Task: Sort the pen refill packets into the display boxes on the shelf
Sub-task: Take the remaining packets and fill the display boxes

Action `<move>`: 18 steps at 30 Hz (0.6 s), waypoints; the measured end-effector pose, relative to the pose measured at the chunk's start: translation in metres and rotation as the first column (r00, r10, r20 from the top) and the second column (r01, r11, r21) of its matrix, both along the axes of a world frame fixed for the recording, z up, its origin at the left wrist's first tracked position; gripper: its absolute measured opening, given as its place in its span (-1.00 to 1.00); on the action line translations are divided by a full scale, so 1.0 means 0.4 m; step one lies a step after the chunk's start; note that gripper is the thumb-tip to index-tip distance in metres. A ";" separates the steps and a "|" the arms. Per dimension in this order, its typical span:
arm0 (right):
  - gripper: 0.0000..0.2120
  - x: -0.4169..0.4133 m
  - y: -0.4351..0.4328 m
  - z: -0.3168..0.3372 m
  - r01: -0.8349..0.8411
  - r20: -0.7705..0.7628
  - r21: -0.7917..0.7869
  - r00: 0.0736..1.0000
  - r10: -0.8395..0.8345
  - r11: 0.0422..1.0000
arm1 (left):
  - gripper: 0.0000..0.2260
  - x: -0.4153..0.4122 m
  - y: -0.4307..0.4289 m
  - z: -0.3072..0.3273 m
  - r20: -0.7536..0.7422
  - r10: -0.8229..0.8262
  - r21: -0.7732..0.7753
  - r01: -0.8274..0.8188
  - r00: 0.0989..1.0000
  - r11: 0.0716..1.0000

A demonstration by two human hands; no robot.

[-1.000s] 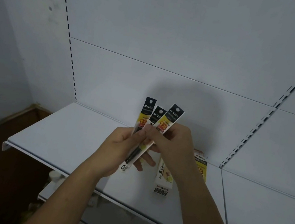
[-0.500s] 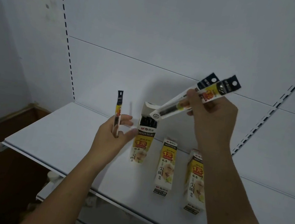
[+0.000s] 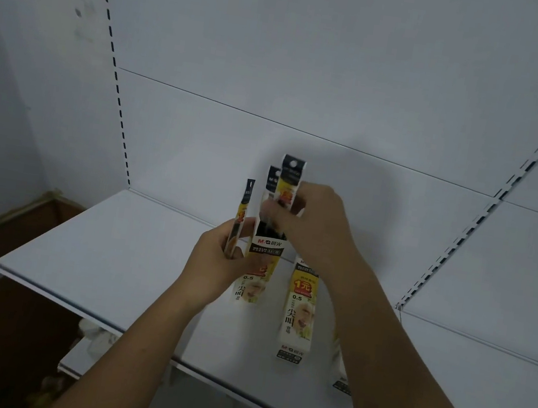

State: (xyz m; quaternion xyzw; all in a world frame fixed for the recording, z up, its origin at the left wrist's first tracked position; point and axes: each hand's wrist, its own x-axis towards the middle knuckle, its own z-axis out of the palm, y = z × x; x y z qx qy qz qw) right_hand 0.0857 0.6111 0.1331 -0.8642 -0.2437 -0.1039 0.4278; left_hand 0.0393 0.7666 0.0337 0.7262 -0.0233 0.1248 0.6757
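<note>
3 display boxes (image 3: 299, 312) side by side on the shelf (image 3: 98, 249)

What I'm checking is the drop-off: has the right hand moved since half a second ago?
Yes. The right hand, gripping two packets, has moved left and down: from right of the leftmost display box to directly over its open top.

Two refill packets (image 3: 291, 176) upright above open display box (image 3: 266, 249), third packet (image 3: 246, 200) beside
</note>
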 end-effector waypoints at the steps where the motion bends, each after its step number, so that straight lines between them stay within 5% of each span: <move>1: -0.88 0.000 0.001 -0.009 -0.020 -0.009 -0.027 1.000 0.019 0.999 | -0.56 0.000 0.000 0.001 0.006 0.002 0.004 -0.002 1.000 1.000; 9: -0.90 0.003 -0.019 -0.005 0.050 0.150 0.060 0.987 -0.059 0.997 | -0.51 0.000 0.009 -0.008 -0.006 0.009 -0.018 -0.009 1.000 1.000; 18: -0.82 0.009 -0.013 -0.032 0.008 0.095 -0.366 0.995 0.029 0.931 | -0.56 -0.013 0.005 0.010 0.004 0.037 0.012 -0.037 0.999 0.999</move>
